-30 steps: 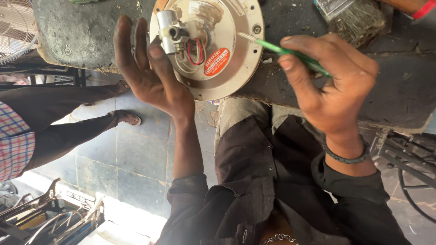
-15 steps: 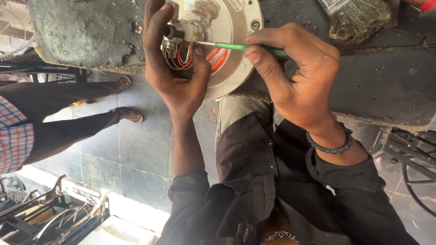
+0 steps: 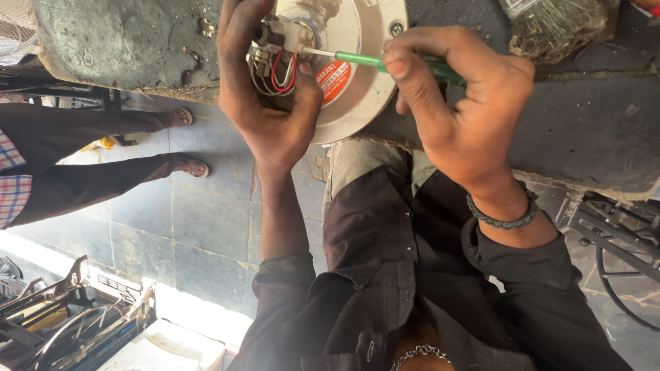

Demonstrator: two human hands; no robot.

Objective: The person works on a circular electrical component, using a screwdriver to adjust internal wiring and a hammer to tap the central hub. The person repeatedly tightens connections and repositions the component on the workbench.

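Green screwdriver (image 3: 385, 63) in right hand (image 3: 460, 117), left hand (image 3: 265, 103) gripping connector (image 3: 275, 41)

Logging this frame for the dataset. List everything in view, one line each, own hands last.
round motor housing: 1, cream with a red-orange sticker, on the bench edge at top centre
terminal block: 1, grey, on the housing
wires: several, red, black and white, looped below the block
screwdriver: 1, green handle, tip at the block
workbench: 1, dark grey and grimy, across the top
plastic bag: 1, clear, with brownish contents, top right
bystander's legs: 2, dark trousers and sandals, left
metal racks: several, dark, bottom left
bracelet: 1, dark braided, right wrist
left hand: steadies the block and wires
right hand: grips the screwdriver
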